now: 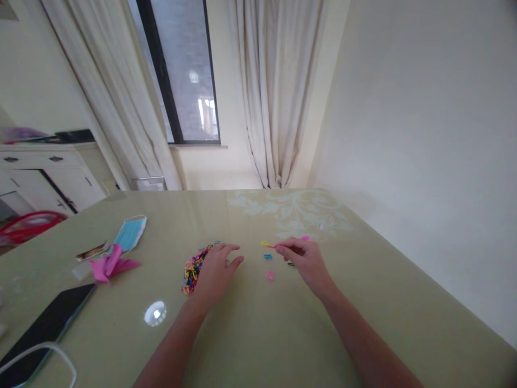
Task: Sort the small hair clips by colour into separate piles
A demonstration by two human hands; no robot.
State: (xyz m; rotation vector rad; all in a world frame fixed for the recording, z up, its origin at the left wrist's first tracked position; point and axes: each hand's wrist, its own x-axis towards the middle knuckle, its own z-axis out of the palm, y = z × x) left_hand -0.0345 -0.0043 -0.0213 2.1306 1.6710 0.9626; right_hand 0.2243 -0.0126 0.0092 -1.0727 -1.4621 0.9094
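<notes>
Right of the right hand (302, 258), which pinches a red piece (272, 247), the bench (388, 291) runs to the wall (424, 134). The left hand (216, 269), spread, partly hides a colourful pile (194, 270); farther left lie a mask (130, 234) and phone (44, 326).

We record the pile (193, 270) as mixed pink, yellow, black and blue; the bench (258, 339) pale olive with whitish leafy scrollwork; the mask (130, 234) light blue; the curtains (278, 81) plain cream.
</notes>
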